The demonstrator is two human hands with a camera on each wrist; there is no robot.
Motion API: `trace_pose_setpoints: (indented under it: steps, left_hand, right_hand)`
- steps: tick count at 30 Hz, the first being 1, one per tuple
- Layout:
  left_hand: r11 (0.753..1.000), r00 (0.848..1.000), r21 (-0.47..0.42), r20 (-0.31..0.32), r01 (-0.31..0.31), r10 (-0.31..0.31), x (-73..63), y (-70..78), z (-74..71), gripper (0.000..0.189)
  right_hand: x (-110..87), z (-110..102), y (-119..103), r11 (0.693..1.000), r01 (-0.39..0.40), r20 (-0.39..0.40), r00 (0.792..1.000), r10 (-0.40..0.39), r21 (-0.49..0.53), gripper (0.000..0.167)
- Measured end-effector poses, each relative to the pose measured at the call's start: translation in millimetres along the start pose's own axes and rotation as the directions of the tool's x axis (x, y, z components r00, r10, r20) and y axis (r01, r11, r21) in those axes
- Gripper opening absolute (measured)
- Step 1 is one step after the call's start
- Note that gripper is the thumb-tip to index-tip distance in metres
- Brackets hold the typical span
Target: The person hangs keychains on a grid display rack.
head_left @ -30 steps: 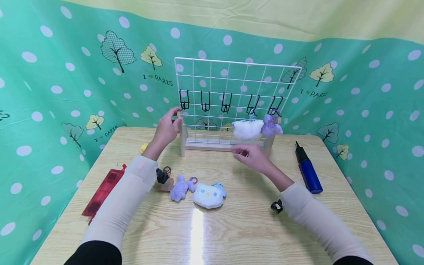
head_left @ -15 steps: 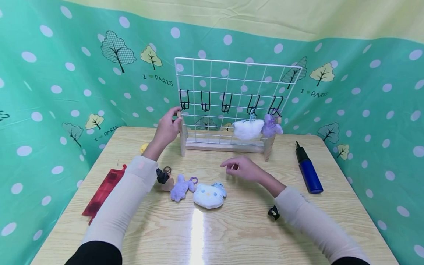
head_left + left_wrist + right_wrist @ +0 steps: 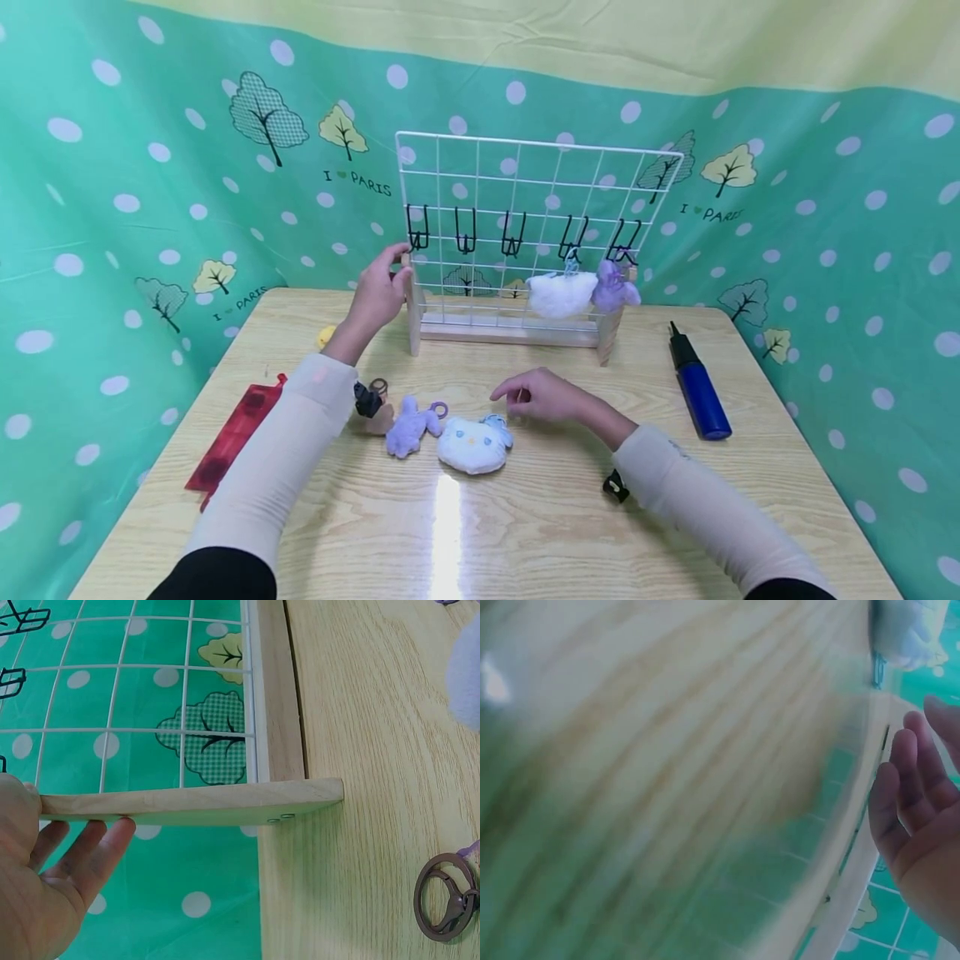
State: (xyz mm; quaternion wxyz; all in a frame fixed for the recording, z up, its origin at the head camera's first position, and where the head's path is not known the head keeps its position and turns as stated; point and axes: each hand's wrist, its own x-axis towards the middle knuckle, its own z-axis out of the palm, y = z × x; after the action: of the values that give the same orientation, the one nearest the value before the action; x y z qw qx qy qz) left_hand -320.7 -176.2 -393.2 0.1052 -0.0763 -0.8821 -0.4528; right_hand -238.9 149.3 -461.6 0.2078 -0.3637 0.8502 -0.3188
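At the left end of a white wire grid rack (image 3: 541, 147), my left hand (image 3: 381, 286) holds the wooden side post (image 3: 187, 801), thumb on one face and fingertips on the other. My right hand (image 3: 546, 395) is over the table with nothing in it, fingers loosely bent and the index pointing left. Just beyond its fingertips lies a white cat-face plush keychain (image 3: 471, 448) with a blue strap. Left of that are a purple plush keychain (image 3: 407, 430) and a brown one (image 3: 379, 419), partly hidden by my left wrist. From the rack's right hooks hang a white plush (image 3: 561, 297) and a purple plush (image 3: 615, 290).
Several black hooks (image 3: 512, 235) line the grid. A blue hand pump (image 3: 703, 393) lies on the right of the table, a flat red item (image 3: 243, 429) on the left. A small yellow object (image 3: 325, 336) peeks out behind my left forearm. Patterned green cloth (image 3: 180, 150) surrounds the table.
My right hand has come away from the front of the rack, down and left toward the white cat-face plush keychain. My left hand stays on the post.
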Motion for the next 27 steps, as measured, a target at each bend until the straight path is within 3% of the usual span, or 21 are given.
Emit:
trace_pose_setpoints:
  steps: [8,20,27]
  left_hand:
    - [1.0,1.0,-0.001,-0.001,-0.006,0.006,-0.5,-1.4,0.4,0.049]
    - [1.0,1.0,0.012,-0.008,-0.017,0.017,-1.1,0.3,-1.3,0.049]
    - [1.0,1.0,0.018,-0.01,-0.015,0.015,-2.2,2.5,-2.2,0.049]
  right_hand:
    - [4.4,7.8,2.0,0.999,0.011,0.095,0.995,-0.007,-0.042,0.032]
    - [10.4,12.2,3.3,0.992,0.023,0.139,0.99,-0.006,-0.124,0.036]
    - [11.2,14.8,4.3,0.99,0.033,0.126,0.992,-0.015,-0.139,0.029]
